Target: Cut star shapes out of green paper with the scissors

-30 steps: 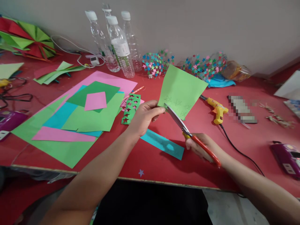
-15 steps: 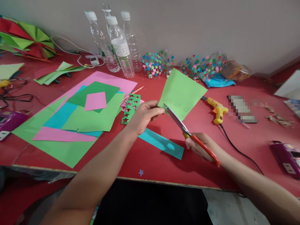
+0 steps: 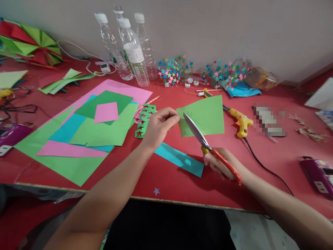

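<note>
My left hand point(image 3: 163, 125) is closed in a pinch at the left edge of a light green sheet of paper point(image 3: 208, 113), which has faint pencil marks near that edge. My right hand point(image 3: 221, 161) grips scissors point(image 3: 225, 165) with red handles. Their blades look closed and lie across the left part of the sheet, tips close to my left fingertips. Below, on the table, is a blue paper strip point(image 3: 179, 159) with a shadow over it. Beside my left wrist rests a green strip point(image 3: 142, 119) with star-shaped holes.
Layered coloured sheets point(image 3: 101, 133) cover the left of the red table point(image 3: 171, 189). Clear plastic bottles point(image 3: 135, 55) stand at the wall beside star-covered decorations point(image 3: 170, 71). A yellow glue gun point(image 3: 241, 123) with a black cord lies right. A small star point(image 3: 156, 191) sits near the front edge.
The green sheet has turned and dropped from tilted up to lying flatter, uncovering a yellow-handled tool and small white pieces behind it. Both hands have barely moved.
</note>
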Action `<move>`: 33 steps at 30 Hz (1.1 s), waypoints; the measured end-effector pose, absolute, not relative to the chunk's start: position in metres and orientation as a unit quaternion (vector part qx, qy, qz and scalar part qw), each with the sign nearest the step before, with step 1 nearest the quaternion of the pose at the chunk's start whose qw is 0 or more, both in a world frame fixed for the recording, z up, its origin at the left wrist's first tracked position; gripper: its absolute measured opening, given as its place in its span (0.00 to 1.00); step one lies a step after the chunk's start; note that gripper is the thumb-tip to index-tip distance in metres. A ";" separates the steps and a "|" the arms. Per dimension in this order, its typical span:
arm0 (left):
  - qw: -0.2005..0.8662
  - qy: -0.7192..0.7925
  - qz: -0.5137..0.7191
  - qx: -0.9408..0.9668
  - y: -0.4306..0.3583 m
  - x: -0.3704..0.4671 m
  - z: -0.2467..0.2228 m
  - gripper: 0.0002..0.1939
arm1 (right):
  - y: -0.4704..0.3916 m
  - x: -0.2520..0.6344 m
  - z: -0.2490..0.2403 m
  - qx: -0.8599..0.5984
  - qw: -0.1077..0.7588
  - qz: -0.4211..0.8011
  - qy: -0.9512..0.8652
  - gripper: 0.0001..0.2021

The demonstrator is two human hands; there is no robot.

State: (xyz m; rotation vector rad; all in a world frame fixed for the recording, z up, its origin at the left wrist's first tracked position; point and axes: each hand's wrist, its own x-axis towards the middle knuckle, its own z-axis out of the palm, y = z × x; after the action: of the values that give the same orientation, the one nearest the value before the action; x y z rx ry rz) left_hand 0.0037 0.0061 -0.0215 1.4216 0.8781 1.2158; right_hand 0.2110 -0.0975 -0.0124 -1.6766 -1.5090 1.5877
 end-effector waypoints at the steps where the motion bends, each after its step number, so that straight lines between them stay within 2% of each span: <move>1: 0.514 0.367 0.503 0.591 0.005 0.005 -0.022 0.08 | -0.098 0.210 -0.013 -0.594 0.193 0.562 -0.542 0.22; 4: 0.534 0.374 0.493 0.576 0.002 0.010 -0.023 0.11 | -0.100 0.209 -0.014 -0.589 0.198 0.555 -0.552 0.22; 10: 0.542 0.373 0.531 0.534 0.002 0.011 -0.022 0.05 | -0.100 0.210 -0.016 -0.591 0.209 0.543 -0.558 0.22; 16: 0.572 0.344 0.538 0.515 0.003 0.009 -0.023 0.04 | -0.100 0.214 -0.020 -0.578 0.208 0.547 -0.569 0.22; 23: 0.519 0.353 0.542 0.559 0.000 0.008 -0.018 0.04 | -0.099 0.220 -0.014 -0.574 0.193 0.519 -0.603 0.23; 33: 0.546 0.358 0.478 0.587 0.002 0.001 -0.012 0.04 | -0.098 0.223 -0.010 -0.553 0.171 0.500 -0.645 0.25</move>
State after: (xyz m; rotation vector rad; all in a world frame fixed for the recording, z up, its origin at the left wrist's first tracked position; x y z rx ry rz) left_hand 0.0008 0.0022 -0.0116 1.3928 0.8493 1.1325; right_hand 0.2233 -0.0977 -0.0100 -1.5694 -1.8303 1.4185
